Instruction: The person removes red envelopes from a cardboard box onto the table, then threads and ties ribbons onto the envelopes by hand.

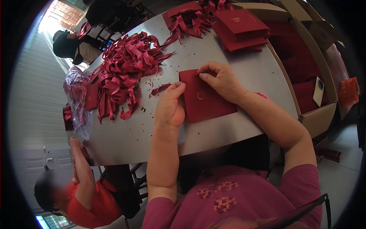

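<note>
A flat red paper gift bag (211,105) with a gold emblem lies at the table's front, in front of me. My left hand (171,105) grips its upper left corner, thumb on top and the other fingers largely hidden. At the bag's top edge, my right hand (221,81) is closed in a pinch; a thin reddish bit shows by the fingertips, too small to name. Just left of the bag lies a short strip of red ribbon (160,89), close to my left hand. A bit of pink ribbon (264,96) shows beyond my right forearm.
A heap of red ribbons (127,63) covers the metal table's (164,135) left side, beside clear plastic wrap (78,97). Stacked red bags (242,28) stand at the back. At right, a cardboard box (318,118) bears a phone (318,91). A person in red (91,194) sits at left.
</note>
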Demonstrator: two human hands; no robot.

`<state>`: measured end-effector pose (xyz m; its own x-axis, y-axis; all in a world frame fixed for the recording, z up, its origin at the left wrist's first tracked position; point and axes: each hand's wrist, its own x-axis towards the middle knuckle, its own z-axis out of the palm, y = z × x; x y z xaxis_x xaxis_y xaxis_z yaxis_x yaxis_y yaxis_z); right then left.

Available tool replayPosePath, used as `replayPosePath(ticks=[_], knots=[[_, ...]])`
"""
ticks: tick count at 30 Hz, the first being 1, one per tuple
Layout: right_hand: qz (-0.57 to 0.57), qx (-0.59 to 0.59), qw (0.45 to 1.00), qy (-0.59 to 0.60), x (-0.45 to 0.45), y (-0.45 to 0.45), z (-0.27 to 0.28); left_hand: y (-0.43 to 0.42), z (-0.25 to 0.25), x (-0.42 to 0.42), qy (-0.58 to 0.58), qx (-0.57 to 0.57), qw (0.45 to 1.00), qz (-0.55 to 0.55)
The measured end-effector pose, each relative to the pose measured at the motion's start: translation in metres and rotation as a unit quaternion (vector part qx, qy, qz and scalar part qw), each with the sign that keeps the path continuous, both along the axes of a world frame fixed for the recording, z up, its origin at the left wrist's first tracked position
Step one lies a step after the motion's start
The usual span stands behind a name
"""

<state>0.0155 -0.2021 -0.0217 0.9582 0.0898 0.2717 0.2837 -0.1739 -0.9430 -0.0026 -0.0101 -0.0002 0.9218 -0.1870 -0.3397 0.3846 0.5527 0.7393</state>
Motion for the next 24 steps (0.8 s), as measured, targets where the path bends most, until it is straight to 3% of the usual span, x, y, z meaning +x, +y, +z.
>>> replayPosePath(ticks=[9,24], knots=[[0.012,0.013,1.000,-0.002,0.000,0.001,0.000,0.001,0.010,-0.002,0.002,-0.071,0.997,-0.031],[0.000,0.002,0.998,-0.067,-0.002,0.004,-0.003,-0.006,0.021,-0.011,-0.036,-0.026,0.999,-0.015]])
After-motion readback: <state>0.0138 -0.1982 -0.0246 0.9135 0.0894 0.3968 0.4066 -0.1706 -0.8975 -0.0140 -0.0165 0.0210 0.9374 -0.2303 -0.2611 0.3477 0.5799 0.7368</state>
